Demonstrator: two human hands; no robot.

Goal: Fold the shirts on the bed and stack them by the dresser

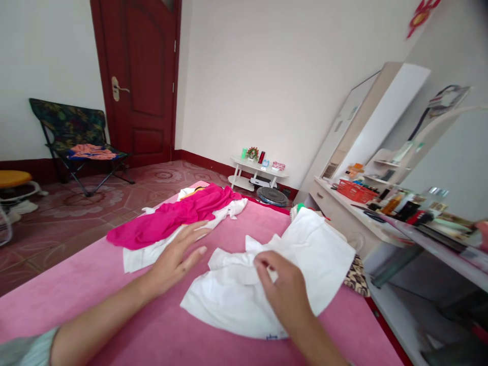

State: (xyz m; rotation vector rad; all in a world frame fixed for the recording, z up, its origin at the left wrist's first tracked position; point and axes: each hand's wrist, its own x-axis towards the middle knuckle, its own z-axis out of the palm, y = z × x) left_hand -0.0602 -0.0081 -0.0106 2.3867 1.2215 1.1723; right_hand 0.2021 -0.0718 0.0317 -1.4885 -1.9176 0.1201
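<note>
A crumpled white garment (305, 259) lies on the pink bed cover (133, 315) in front of me. My right hand (284, 287) rests on its middle, fingers bent and pinching a fold of the white cloth. My left hand (177, 256) hovers open, fingers stretched out, just left of the white garment and beside a second white cloth (145, 254). A bright pink garment (179, 213) lies heaped on that second cloth, farther away.
A dressing table (354, 213) with a red basket (356, 190) and bottles stands to the right of the bed. A folding chair (76, 137) with clothes sits by the dark red door (141, 76). A low white stand (259, 173) is against the far wall.
</note>
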